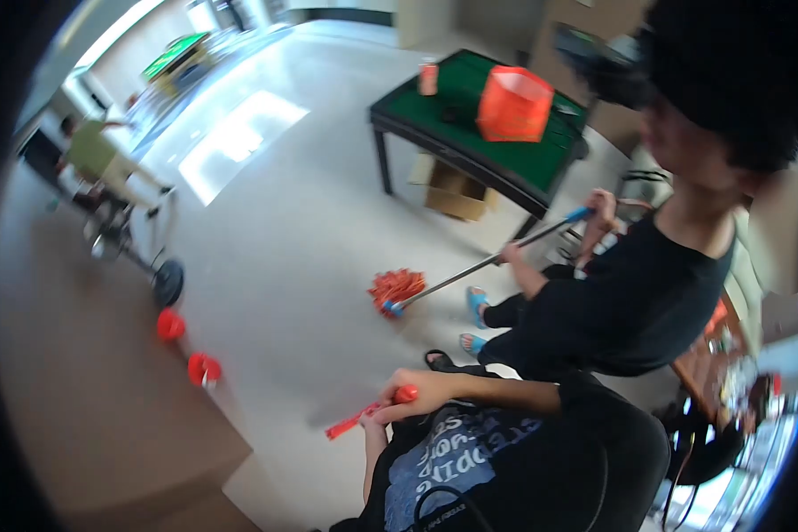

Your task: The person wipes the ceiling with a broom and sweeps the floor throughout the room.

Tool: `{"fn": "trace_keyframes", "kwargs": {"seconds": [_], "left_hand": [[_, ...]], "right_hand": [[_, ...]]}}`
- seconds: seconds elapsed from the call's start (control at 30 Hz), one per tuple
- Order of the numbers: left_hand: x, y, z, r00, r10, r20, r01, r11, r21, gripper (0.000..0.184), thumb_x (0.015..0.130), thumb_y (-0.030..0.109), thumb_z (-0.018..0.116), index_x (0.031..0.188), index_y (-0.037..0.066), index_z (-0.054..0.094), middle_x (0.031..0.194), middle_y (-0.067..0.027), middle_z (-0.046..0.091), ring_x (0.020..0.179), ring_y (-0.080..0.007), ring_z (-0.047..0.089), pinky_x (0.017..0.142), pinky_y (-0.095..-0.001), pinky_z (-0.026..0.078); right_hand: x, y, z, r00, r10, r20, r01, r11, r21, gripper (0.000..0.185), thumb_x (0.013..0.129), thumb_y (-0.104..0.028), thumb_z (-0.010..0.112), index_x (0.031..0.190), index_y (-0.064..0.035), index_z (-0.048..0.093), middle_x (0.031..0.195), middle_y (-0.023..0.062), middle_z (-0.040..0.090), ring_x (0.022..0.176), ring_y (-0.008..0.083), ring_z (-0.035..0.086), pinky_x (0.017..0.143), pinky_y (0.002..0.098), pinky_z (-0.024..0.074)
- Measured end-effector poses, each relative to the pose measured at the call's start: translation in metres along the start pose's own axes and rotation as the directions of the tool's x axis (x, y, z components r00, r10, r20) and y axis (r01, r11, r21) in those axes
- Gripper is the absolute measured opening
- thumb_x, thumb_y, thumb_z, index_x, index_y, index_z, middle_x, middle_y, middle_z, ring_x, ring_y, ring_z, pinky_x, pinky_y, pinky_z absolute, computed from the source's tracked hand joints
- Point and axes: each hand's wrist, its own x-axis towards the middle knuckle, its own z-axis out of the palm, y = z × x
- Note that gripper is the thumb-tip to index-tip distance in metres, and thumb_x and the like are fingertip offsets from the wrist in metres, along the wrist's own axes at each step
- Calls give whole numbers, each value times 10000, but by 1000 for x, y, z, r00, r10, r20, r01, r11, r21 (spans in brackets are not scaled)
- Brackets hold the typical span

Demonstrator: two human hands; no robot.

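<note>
My right hand is wrapped round a red handle, whose rounded end sticks out beside the fingers. Close against it, my left hand also grips the handle. A grey blur surrounds the handle's far part, and what it ends in cannot be made out. Just ahead, a person in black holds a mop pole with both hands. The orange-red mop head lies on the floor, left of that person's blue slippers.
A green-topped table bears a red bag and a can. Beneath it is a cardboard box. Two red objects stand along a brown surface at left. Another person is beside a wheeled frame.
</note>
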Motion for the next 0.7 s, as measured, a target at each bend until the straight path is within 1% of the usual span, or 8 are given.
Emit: {"fn": "trace_keyframes", "kwargs": {"seconds": [0.03, 0.13, 0.2, 0.23, 0.33, 0.47, 0.57, 0.7], "left_hand": [[0, 3, 1, 1000, 14, 2, -14, 1000, 26, 246, 879, 310, 342, 822, 108, 471, 718, -29, 508, 598, -197, 506, 568, -354, 461], [-4, 7, 7, 999, 38, -2, -38, 995, 96, 243, 878, 307, 347, 824, 105, 470, 728, -33, 509, 609, -204, 510, 580, -363, 466], [2, 9, 8, 999, 51, 1, -51, 990, 129, 241, 877, 305, 349, 826, 103, 469, 735, -36, 509, 615, -208, 512, 588, -369, 470], [2, 10, 10, 998, 55, 4, -55, 988, 145, 240, 877, 304, 351, 826, 101, 468, 738, -38, 510, 619, -211, 513, 593, -372, 472], [2, 6, 15, 999, 52, 13, -53, 983, 175, 237, 875, 302, 355, 829, 98, 467, 748, -43, 510, 629, -217, 516, 605, -381, 477], [-3, -1, 31, 998, 44, 47, -53, 977, 206, 234, 873, 298, 361, 831, 93, 465, 761, -49, 511, 643, -226, 521, 621, -394, 484], [-3, -3, 40, 997, 38, 72, -53, 974, 221, 232, 872, 296, 365, 834, 89, 463, 771, -53, 512, 654, -233, 524, 633, -403, 489], [5, 8, 35, 996, 21, 91, -41, 972, 232, 229, 870, 292, 370, 836, 85, 461, 784, -60, 513, 668, -241, 529, 650, -415, 496]], "right_hand": [[-1, -1, -2, 998, 16, -62, -16, 1000, 0, 398, 856, -331, 632, 652, 7, 580, 571, 35, 551, 549, 86, 488, 523, 257, 402], [-2, 0, -10, 998, 11, -58, -12, 1000, -13, 421, 861, -338, 628, 624, 1, 552, 553, 36, 550, 528, 90, 506, 509, 252, 410], [-1, 9, -6, 994, 75, -82, -63, 988, 142, 433, 863, -342, 627, 607, -6, 528, 543, 44, 559, 512, 95, 531, 497, 249, 421], [-3, 10, -7, 991, 94, -94, -76, 981, 179, 402, 870, -308, 617, 603, -15, 546, 539, 32, 538, 515, 95, 475, 506, 269, 379], [-5, 11, -7, 992, 51, -116, -23, 971, 237, 403, 869, -297, 616, 600, -8, 538, 533, 35, 535, 513, 94, 474, 503, 269, 379], [-5, 16, -7, 986, 55, -160, -28, 986, 165, 403, 869, -287, 616, 601, 2, 532, 529, 40, 531, 512, 96, 470, 503, 268, 379], [-7, 19, -6, 983, -37, -178, 45, 998, 37, 416, 873, -289, 614, 600, 11, 523, 531, 50, 532, 516, 94, 471, 499, 272, 381], [-11, 23, -2, 973, -1, -230, 25, 995, 100, 408, 860, -336, 619, 630, -4, 559, 541, 39, 538, 527, 95, 502, 503, 283, 400]]}}
